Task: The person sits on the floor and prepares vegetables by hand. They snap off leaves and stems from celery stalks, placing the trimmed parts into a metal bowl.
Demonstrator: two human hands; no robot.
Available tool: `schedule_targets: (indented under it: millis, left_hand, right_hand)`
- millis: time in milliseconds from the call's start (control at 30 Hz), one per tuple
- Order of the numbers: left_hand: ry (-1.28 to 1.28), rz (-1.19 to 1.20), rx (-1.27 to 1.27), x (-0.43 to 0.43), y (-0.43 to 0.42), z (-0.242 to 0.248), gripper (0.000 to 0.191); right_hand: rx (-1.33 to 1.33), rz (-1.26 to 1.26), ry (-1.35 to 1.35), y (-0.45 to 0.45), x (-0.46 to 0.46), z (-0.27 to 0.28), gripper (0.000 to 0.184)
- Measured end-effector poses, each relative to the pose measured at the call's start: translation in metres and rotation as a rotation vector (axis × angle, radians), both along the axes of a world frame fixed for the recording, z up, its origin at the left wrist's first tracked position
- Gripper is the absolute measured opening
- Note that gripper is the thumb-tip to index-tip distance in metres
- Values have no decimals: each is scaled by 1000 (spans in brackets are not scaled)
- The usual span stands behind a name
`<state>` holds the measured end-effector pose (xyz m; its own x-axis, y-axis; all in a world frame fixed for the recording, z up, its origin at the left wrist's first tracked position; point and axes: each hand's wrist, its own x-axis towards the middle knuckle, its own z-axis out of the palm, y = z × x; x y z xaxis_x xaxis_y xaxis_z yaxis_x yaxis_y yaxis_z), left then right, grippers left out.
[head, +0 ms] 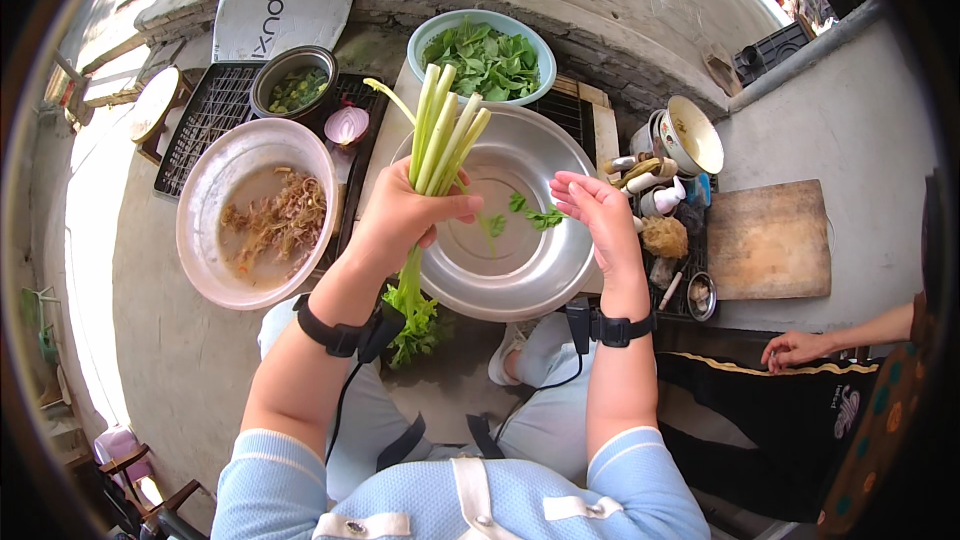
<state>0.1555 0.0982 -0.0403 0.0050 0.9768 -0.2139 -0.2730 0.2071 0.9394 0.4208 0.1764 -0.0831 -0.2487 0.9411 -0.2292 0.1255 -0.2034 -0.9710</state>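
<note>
My left hand (420,206) grips a bunch of celery (442,135), its pale cut stalks pointing up and away, its leaves hanging down beside my knee. The fingers of my right hand (596,217) are apart from the thumb, palm turned inward, over the right side of a wide metal basin (495,300); nothing shows in that hand. A few loose celery leaves (545,219) lie in the basin. Just beyond it stands a light-blue bowl (551,64) of leafy greens (484,60).
To the left are a pink basin (187,217) with brown scraps in murky water, a metal pot (259,90) and a halved red onion (346,125). On the right are enamel bowls (697,135), a wooden cutting board (769,240) and another person's hand (795,350).
</note>
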Motion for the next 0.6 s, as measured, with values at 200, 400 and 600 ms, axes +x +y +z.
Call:
schedule_targets:
  millis: [200, 400, 600]
  left_hand:
    - [-5, -92, -19, 7, 0, 2, 35]
    - [-110, 112, -62, -7, 8, -3, 56]
    - [-220, 349, -47, -45, 19, -10, 56]
  right_hand:
    - [-93, 294, 104, -53, -57, 41, 22]
    - [-199, 329, 60, -50, -43, 49, 20]
    - [-283, 424, -105, -40, -6, 56, 21]
